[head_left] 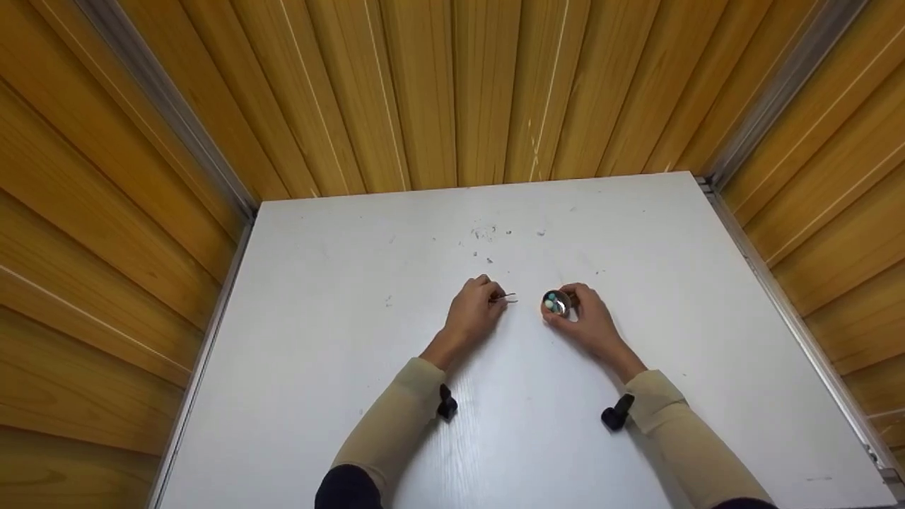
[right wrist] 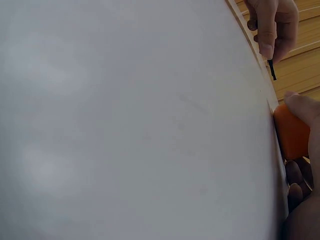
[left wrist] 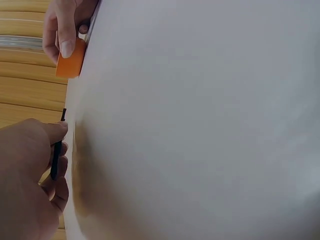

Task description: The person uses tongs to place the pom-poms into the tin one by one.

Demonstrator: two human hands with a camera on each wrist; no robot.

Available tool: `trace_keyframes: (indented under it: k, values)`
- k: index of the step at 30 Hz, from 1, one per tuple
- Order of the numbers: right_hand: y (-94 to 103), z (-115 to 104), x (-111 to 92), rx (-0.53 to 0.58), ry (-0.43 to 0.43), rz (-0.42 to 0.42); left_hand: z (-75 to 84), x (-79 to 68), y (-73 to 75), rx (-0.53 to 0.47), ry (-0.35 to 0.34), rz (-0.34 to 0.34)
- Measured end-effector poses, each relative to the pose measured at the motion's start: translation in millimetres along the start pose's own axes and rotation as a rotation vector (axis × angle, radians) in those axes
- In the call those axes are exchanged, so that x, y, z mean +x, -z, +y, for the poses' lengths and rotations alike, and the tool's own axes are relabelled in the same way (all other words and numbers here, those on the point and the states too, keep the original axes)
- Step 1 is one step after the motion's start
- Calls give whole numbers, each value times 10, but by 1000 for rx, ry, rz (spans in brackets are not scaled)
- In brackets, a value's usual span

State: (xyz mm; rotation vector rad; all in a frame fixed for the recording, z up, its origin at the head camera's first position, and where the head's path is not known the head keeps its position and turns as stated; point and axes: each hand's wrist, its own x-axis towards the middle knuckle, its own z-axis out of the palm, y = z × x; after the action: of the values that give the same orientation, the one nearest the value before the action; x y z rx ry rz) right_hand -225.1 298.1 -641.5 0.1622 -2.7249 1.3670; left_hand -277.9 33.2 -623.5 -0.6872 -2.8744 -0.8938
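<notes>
In the head view my left hand pinches black tweezers, their two slim tips standing slightly apart and pointing right towards the cup. My right hand grips a small orange cup by its side, thumb at the near edge and fingers round the far side. Its inside looks dark and shiny, and a few small white and turquoise balls lie in it. A short gap separates the tweezer tips from the cup. Whether the cup's base touches the table cannot be told.
A white table with small dark scuff marks lies under both hands. Wood-patterned panels rise behind it and at both sides, with metal rails along the side edges. A black wrist strap is on the right sleeve, another on the left.
</notes>
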Motion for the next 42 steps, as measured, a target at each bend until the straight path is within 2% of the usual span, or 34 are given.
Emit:
trace_keyframes:
  k: [10,18,28,42]
  values:
    - [-23,14,-33,-3,7,6,-42,-32,-32,-64,6,-36]
    - [-36,13,-8,-5,11,4,-94,-31,-14,-195,28,-36]
    - [-20,-6,6,11,2,-7,-143,-25,-14,-298,78,-67]
    - [4,-2,5,-7,21,-5,-122,-1,-13,-245,80,-78]
